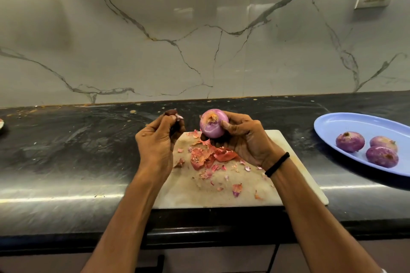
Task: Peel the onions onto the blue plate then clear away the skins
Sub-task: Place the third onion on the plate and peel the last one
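Three peeled onions (350,141) lie on the blue plate (328,124), right of the cutting board (244,197). Fourth onion (214,125), nearly bare, is held above the board's far edge, right hand (246,139) fingers curled round it. Left hand (155,139) fingers pinch a skin scrap (178,117). Skins (206,155) are heaped on the board, uncleared.

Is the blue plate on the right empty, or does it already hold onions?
Not empty. Three purple onions lie close together on the blue plate; its left part is bare, and its right edge is out of view.
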Available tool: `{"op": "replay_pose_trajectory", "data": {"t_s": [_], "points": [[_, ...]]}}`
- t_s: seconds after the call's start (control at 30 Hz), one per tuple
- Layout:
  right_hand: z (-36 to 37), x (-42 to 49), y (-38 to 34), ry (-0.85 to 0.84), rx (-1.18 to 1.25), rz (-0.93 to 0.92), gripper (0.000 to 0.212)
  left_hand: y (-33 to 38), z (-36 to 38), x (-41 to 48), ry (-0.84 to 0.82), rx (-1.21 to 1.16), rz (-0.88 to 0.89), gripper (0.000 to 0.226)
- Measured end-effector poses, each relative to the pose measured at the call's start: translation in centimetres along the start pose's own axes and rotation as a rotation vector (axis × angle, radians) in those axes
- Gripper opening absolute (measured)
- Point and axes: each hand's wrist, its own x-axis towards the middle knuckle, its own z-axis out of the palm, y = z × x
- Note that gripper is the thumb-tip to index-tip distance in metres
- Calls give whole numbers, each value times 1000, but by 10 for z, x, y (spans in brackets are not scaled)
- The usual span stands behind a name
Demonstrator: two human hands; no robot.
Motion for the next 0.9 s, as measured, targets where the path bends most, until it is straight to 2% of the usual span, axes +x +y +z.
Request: {"op": "replay_pose_trajectory", "data": {"t_s": [0.13, 0.23, 0.3, 0.4, 0.57, 0.73, 0.9], "points": [[3, 0, 0, 30, -34, -18, 38, -14, -11, 0, -38, 749, 333, 10], [3, 2, 1, 73, -62, -35, 40, -17, -14, 1, -56, 958, 472, 18], [2, 5, 3, 91, -87, -44, 43, -17, -13, 1, -83, 974, 557, 21], [-2, 8, 5, 106, -125, -57, 49, -17, -10, -2, -154, 867, 702, 30], [-6, 12, 8, 116, -233, -82, 49, -18, -7, -5, -274, 890, 936, 28], [-6, 12, 10, 135, -385, -111, 38, -19, -9, -3, -289, 914, 954, 24], [-7, 12, 10, 155, -549, -120, 48, -19, -9, -3, -349, 895, 909, 28]]}}
